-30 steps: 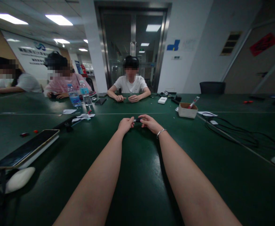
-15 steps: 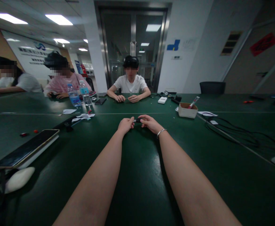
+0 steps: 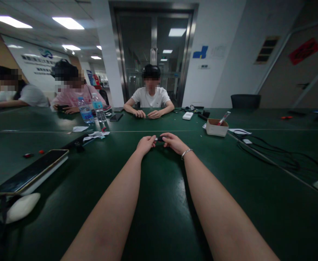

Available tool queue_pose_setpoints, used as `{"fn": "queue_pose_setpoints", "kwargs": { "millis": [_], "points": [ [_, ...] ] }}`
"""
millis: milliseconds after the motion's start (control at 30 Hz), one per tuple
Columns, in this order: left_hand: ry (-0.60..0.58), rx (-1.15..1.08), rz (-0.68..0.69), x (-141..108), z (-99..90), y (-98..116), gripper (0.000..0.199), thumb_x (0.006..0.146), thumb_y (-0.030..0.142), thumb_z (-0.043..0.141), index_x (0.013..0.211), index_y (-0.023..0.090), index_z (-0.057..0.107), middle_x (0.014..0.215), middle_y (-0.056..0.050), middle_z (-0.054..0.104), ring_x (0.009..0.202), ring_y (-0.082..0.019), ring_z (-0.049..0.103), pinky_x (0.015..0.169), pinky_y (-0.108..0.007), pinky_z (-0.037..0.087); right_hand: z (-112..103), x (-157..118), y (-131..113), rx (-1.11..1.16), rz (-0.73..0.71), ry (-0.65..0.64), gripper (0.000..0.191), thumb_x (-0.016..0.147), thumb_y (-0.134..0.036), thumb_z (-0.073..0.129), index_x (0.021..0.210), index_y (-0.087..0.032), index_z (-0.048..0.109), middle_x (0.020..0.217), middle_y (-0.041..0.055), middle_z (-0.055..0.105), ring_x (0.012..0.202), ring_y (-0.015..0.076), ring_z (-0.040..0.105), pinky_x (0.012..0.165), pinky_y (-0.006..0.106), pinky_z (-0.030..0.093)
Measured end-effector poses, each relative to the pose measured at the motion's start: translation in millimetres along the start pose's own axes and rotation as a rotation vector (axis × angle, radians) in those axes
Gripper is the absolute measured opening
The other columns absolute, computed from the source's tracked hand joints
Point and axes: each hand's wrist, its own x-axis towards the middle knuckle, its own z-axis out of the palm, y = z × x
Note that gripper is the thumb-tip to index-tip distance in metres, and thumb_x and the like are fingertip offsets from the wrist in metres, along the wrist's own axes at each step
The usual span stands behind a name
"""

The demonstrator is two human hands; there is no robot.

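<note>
Shift since half a second earlier: very slight; left fingertips lay a touch nearer the right hand, and more silver showed on the piece (image 3: 160, 139).
Left hand (image 3: 145, 144): thumb and fingers pinched the silver end.
Right hand (image 3: 173, 142): thumb and fingers gripped the black end; one bracelet (image 3: 186, 154) circled the wrist.
Piece: spanned the gap between both hands, over the middle of the table (image 3: 159, 188); whether it touched the surface could not be told.
Wall sign (image 3: 36, 59): a blue wave-like logo above rows of characters, too blurred to read.
Red paper (image 3: 305, 50): bore dark writing, too dim to read.
Bottles: two, the left one (image 3: 86, 111) with a blue-and-white label and the right one (image 3: 99, 108) with a light blue label; neither brand could be read.
Phones: two, one large (image 3: 32, 170) at near left and one small (image 3: 116, 117) near the bottles.
Red bits: two (image 3: 41, 152), beyond the large phone.
Carton (image 3: 215, 129): one, holding a clear, red-ended tube (image 3: 224, 117).
Cables (image 3: 270, 152): several, tangled at right; number unclear.
Co-workers: three, one opposite (image 3: 151, 97) and two at left, the nearer (image 3: 74, 98) in pink.
</note>
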Motion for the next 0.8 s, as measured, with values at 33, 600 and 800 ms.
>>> {"fn": "queue_pose_setpoints", "kwargs": {
  "millis": [33,600,800],
  "points": [
    [-0.005,-0.011,0.008,-0.7,-0.1,0.6,0.041,0.082,0.053,0.049,0.071,0.016,0.063,0.058,-0.002,0.061,0.052,-0.012,0.052,0.054,-0.025,0.038,-0.2,0.1,0.0,0.005,0.003,0.006,0.016,0.079,-0.012,0.064,0.095,-0.017,0.064,0.079,-0.0009,0.064,0.048,0.005,0.054,0.051,0.018,0.046],
    [-0.002,-0.229,0.027,-7.9,1.8,12.4,0.021,0.084,0.034,0.055,0.083,0.015,0.061,0.063,-0.001,0.06,0.057,-0.011,0.053,0.058,-0.024,0.042,-0.2,1.3,1.1,0.021,0.023,0.011,0.009,0.085,-0.014,0.06,0.094,-0.014,0.062,0.07,0.0031,0.069,0.047,0.0062,0.055,0.047,0.016,0.045],
    [0.035,-0.197,-0.007,-8.4,1.2,15.3,0.021,0.08,0.034,0.06,0.087,0.015,0.063,0.069,-0.003,0.064,0.057,-0.011,0.054,0.053,-0.022,0.037,0.0,1.8,1.3,0.009,0.024,0.023,0.009,0.085,-0.014,0.06,0.093,-0.014,0.063,0.069,0.0029,0.068,0.045,0.0059,0.054,0.047,0.015,0.044]
  ]
}}
